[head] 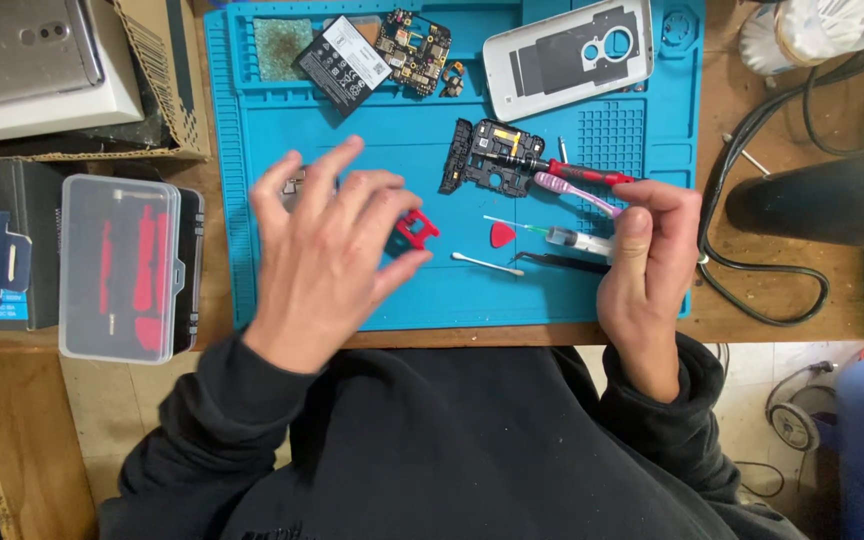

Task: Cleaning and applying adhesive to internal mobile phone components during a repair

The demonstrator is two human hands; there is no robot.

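My left hand [327, 250] hovers over the blue work mat [422, 290] with fingers spread, covering a small dark part whose shape I cannot tell. A small red holder [418, 229] lies just right of its fingertips. My right hand [647, 265] rests at the mat's right edge with its fingers curled onto a pink-handled toothbrush [572, 192]. A syringe [572, 238] and black tweezers [562, 261] lie right beside that hand. A black phone frame [487, 158] with a red-handled screwdriver [577, 172] across it sits above.
A red pick [502, 235] and cotton swab [487, 264] lie mid-mat. Battery [344, 60], circuit board [414, 48] and white back cover [567, 45] sit at the top. A clear tool case [120, 265] and cardboard box [167, 90] stand left; black cables [752, 290] and a dark cylinder [822, 205] right.
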